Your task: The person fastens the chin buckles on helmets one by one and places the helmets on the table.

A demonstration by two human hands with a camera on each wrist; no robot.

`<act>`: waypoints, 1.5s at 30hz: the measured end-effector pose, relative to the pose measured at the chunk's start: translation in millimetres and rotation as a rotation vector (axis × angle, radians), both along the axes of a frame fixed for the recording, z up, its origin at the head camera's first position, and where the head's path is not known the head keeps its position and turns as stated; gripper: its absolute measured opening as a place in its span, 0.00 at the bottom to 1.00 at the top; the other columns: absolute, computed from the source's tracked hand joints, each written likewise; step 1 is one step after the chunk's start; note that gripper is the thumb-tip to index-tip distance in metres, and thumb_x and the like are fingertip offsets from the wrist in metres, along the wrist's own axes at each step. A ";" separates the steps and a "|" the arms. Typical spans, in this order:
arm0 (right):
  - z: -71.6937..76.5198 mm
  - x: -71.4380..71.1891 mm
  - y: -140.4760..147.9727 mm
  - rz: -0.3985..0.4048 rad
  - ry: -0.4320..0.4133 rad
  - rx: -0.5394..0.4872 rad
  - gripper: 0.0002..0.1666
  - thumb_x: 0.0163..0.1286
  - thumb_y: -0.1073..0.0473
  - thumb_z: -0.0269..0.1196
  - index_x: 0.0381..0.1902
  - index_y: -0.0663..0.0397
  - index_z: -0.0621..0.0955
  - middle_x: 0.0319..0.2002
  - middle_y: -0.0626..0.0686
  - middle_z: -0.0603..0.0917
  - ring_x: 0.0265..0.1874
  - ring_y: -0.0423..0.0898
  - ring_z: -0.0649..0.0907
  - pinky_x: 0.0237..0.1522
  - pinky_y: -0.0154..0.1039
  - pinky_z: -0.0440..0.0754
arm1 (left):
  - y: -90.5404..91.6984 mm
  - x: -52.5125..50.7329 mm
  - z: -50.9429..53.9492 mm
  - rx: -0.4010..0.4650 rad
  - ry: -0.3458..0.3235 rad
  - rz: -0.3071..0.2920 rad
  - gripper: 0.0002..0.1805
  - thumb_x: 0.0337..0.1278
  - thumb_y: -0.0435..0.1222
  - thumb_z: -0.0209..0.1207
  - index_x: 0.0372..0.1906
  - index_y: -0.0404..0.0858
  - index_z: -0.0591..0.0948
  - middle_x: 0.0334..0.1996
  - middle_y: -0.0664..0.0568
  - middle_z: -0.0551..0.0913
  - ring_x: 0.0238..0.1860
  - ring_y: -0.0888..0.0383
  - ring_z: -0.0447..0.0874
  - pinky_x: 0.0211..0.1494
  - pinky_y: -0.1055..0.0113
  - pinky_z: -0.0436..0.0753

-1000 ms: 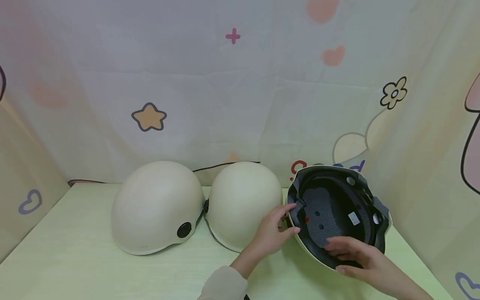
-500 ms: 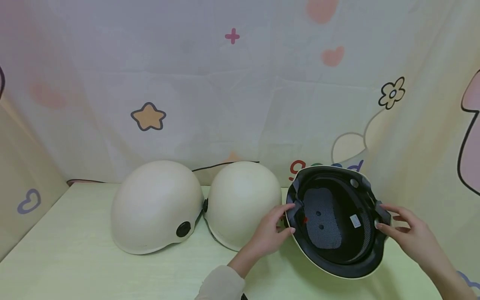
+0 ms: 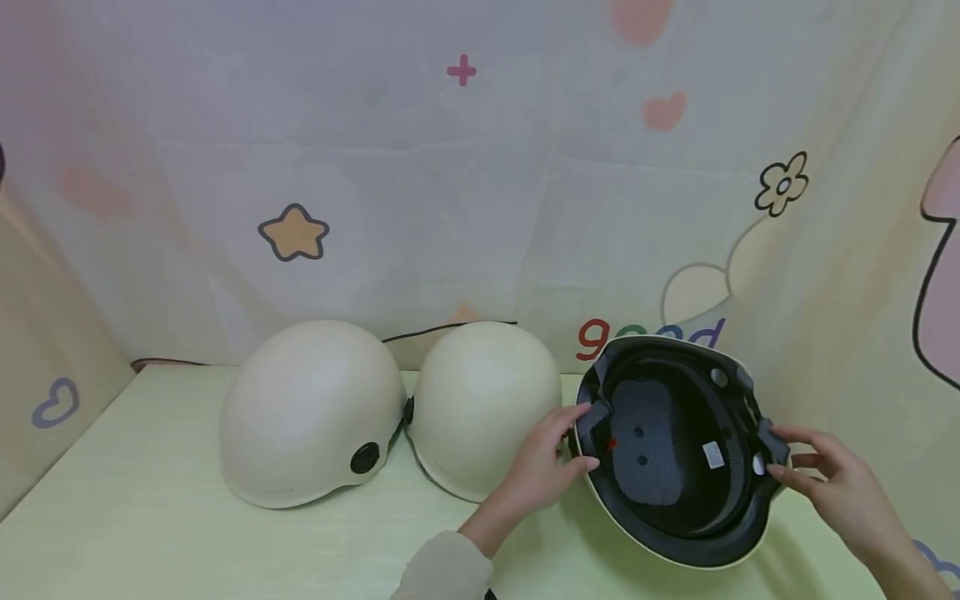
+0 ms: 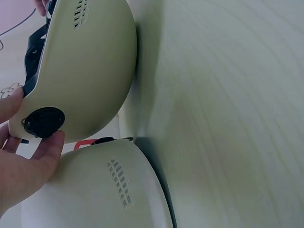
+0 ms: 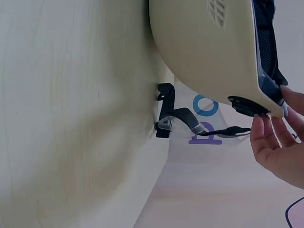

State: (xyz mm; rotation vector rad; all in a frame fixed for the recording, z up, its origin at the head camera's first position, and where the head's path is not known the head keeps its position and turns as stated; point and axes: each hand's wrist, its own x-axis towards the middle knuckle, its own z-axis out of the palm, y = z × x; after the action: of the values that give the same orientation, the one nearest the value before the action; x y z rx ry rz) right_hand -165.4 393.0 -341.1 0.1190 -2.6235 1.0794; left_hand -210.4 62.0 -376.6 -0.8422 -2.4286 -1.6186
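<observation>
A cream helmet [image 3: 675, 454] is tipped over at the right, its black padded inside facing me. My left hand [image 3: 536, 467] pinches its left rim; in the left wrist view the fingers touch a round black cap [image 4: 45, 122] on the shell. My right hand [image 3: 843, 487] pinches the opposite rim, thumb and fingers at a dark strap end, beside another black cap [image 5: 248, 105]. A black strap with a buckle [image 5: 166, 123] hangs beyond the shell in the right wrist view. The shell's underside is hidden from the head view.
Two more cream helmets, one at the left [image 3: 313, 408] and one in the middle [image 3: 487, 408], stand dome up, side by side on the pale table [image 3: 225, 550]. A printed cloth [image 3: 420, 192] hangs behind and at both sides. A dark cable [image 3: 420, 333] runs along the back.
My right hand has gone from the helmet's near inside to its right rim and grips there. The helmet's near edge has shifted a little towards me. The left hand has kept its grip.
</observation>
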 end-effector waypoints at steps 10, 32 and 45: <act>4.3 -6.1 14.2 0.171 -0.025 -0.252 0.23 0.67 0.69 0.53 0.52 0.36 0.75 0.37 0.34 0.79 0.34 0.31 0.79 0.31 0.27 0.78 | -3.4 -2.5 -0.9 0.115 -0.037 0.008 0.31 0.44 0.23 0.64 0.58 0.40 0.74 0.53 0.48 0.73 0.51 0.56 0.71 0.46 0.73 0.77; 3.9 -14.3 30.4 0.188 -0.066 0.003 0.18 0.66 0.70 0.55 0.54 0.59 0.74 0.39 0.34 0.78 0.38 0.28 0.73 0.33 0.22 0.70 | -6.3 -3.5 -6.0 0.102 -0.003 0.009 0.34 0.41 0.21 0.64 0.59 0.42 0.74 0.53 0.50 0.74 0.53 0.57 0.70 0.50 0.74 0.75; -3.1 -1.6 47.8 0.201 -0.206 -0.075 0.12 0.65 0.69 0.56 0.45 0.54 0.77 0.34 0.43 0.82 0.33 0.37 0.80 0.32 0.27 0.76 | -6.0 -2.9 -5.5 0.126 0.012 0.001 0.33 0.41 0.21 0.64 0.58 0.41 0.74 0.54 0.49 0.73 0.54 0.56 0.69 0.50 0.70 0.75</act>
State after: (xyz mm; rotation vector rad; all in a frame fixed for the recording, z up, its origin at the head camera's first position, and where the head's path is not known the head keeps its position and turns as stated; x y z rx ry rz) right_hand -166.9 440.8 -344.3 0.2740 -2.7954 1.3192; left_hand -213.3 56.0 -382.1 -0.8283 -2.2903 -1.7394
